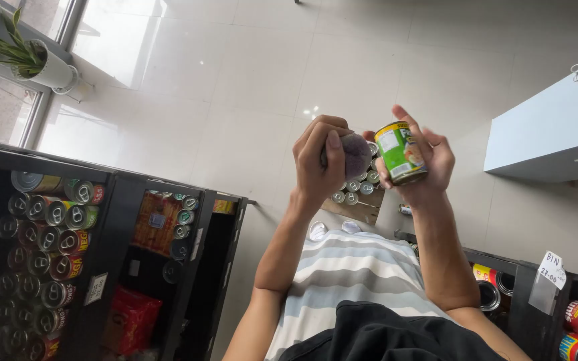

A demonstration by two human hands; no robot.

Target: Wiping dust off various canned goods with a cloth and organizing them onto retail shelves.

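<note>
My right hand (432,168) is raised in front of me and grips a green-labelled tin can (400,152), tilted with its gold top rim facing up and left. My left hand (314,160) is closed around a greyish-purple cloth (356,152), which sits against the can's left side. Both forearms rise from the bottom of the view, over a grey-and-white striped shirt (352,271). Part of the cloth is hidden inside my left fist.
A black shelf unit (118,220) at left holds several rows of cans (41,234) and red packets (132,319). An open cardboard box of cans (361,195) lies on the tiled floor behind my hands. A pale blue cabinet (550,134) stands at right, and a potted plant (35,60) at top left.
</note>
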